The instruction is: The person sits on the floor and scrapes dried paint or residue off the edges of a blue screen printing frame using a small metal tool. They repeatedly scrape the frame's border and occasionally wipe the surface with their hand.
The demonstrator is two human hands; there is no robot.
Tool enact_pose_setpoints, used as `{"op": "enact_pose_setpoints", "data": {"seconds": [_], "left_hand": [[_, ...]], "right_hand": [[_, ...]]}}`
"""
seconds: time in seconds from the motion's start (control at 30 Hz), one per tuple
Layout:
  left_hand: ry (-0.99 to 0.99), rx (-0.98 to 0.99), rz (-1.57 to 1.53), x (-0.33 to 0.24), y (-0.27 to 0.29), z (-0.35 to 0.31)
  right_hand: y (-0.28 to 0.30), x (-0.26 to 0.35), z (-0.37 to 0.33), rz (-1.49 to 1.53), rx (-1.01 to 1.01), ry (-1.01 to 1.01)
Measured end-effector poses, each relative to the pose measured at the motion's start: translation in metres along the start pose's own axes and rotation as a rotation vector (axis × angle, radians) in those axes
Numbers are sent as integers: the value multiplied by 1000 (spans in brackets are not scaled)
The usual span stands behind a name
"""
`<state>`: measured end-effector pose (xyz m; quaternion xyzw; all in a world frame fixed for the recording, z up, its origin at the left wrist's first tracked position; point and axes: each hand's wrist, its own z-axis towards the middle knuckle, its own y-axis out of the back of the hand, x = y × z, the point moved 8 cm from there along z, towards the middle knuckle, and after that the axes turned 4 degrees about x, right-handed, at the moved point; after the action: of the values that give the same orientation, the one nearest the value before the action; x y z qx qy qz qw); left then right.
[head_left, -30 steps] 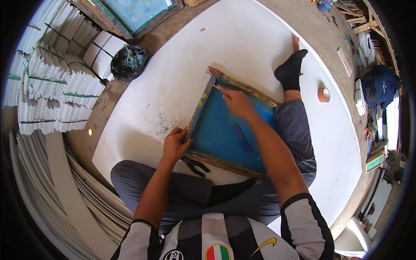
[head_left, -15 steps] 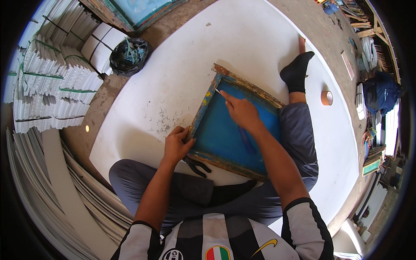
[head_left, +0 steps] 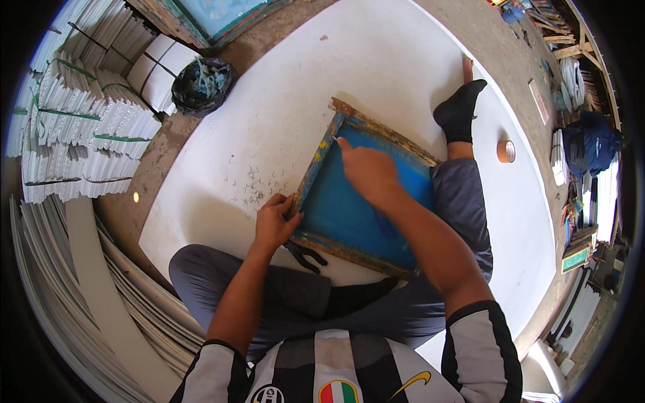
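A worn wooden frame (head_left: 390,134) with a blue sheet (head_left: 336,201) across it lies tilted before me, against my bent right leg. My left hand (head_left: 274,221) grips its left rail near the lower corner, fingers curled over the wood. Over the upper left part of the sheet, my right hand (head_left: 369,173) is closed with the index finger stretched along a slim tool (head_left: 335,138). Only the tool's pale tip shows, at the inner edge of the left rail; the rest is hidden in the hand. Below my left hand lies a black two-pronged thing (head_left: 306,257), like plier handles.
Small curved bits (head_left: 255,185) are scattered on the white sheet (head_left: 269,134) left of the frame. A roll of brown tape (head_left: 506,152) stands to the right. Bundled white panels (head_left: 87,134) and a black bag (head_left: 201,87) of scraps are at the left.
My right hand has turned, and its forearm and elbow have swung outward to the right. The tool's tip stays near the left rail. The left hand and frame are almost unmoved.
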<state>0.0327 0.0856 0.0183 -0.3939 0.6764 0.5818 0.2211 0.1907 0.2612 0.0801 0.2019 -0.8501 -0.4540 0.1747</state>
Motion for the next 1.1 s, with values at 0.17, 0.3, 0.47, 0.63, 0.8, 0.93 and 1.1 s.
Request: {"op": "enact_pose_setpoints", "data": {"seconds": [0.17,0.3,0.47,0.63,0.8,0.93,1.1], "left_hand": [[-41,6,50,-3,-1,3],[-11,30,65,0,-3,0],[-23,23,64,-1,-3,3],[-9,30,50,0,-3,3],[17,23,20,4,-3,2],[19,30,9,3,-2,2],[19,25,-44,2,-3,3]], "right_hand": [[-15,-6,16,216,4,-22],[-25,-10,9,178,15,-5],[-46,-26,14,606,-4,-48],[-53,-31,16,424,-180,75],[-62,-44,17,1010,108,-72],[-75,-40,11,1735,553,-222],[-69,-56,20,666,-223,112]]}}
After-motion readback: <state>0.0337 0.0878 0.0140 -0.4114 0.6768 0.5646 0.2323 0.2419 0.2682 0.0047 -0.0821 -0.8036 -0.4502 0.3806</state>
